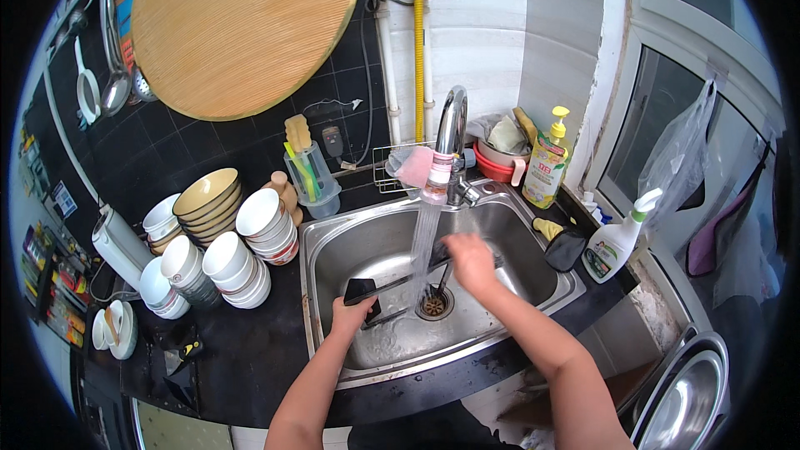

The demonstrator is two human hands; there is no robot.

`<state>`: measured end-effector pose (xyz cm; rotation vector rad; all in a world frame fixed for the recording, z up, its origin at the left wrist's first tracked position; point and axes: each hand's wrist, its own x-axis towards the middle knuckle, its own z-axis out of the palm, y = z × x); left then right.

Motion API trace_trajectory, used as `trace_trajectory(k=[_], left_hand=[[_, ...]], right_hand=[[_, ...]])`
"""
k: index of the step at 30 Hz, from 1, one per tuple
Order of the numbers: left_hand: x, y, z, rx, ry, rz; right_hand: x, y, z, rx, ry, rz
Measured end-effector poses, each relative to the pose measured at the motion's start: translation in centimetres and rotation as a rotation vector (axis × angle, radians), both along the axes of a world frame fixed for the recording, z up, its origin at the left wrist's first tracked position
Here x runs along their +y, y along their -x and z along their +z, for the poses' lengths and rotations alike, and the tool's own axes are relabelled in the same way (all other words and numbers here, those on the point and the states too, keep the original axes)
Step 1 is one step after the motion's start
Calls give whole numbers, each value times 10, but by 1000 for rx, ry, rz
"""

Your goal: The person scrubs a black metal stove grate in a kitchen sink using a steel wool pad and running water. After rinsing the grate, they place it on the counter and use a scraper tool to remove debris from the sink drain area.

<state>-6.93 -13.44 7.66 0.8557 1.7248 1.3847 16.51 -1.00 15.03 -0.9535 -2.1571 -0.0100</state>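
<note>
Over the steel sink (381,356), my left hand (354,314) grips the near left end of a long dark object (359,290), perhaps a rack or frame; its exact kind cannot be told. My right hand (470,262) is at its far end, slightly blurred, and whether its fingers are closed on the object is hard to see. Water runs from the chrome faucet (455,112) through a pink and white nozzle (437,182) and falls across the dark object between my hands. The sink drain (435,303) shows below, with dark thin parts close to it.
Stacked white bowls (228,262) and yellowish bowls (209,200) stand left of the sink. A utensil holder (319,184) is behind it. To the right are a yellow-pump bottle (545,169), a black and yellow cloth item (560,244) and a white spray bottle (615,247). Metal basins (684,400) lean at lower right.
</note>
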Motion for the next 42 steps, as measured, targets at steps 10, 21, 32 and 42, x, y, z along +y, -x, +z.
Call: trace_trajectory(k=[10, 21, 32, 42], left_hand=[[-11, -11, 26, 185, -172, 232], [61, -95, 93, 1025, 289, -575], [75, -94, 91, 978, 122, -397], [40, -80, 86, 485, -198, -380]], right_hand=[[19, 1, -34, 352, 745, -148], [4, -18, -47, 446, 724, -65], [-12, -26, -26, 671, 496, 9], [-35, 7, -19, 786, 653, -83]])
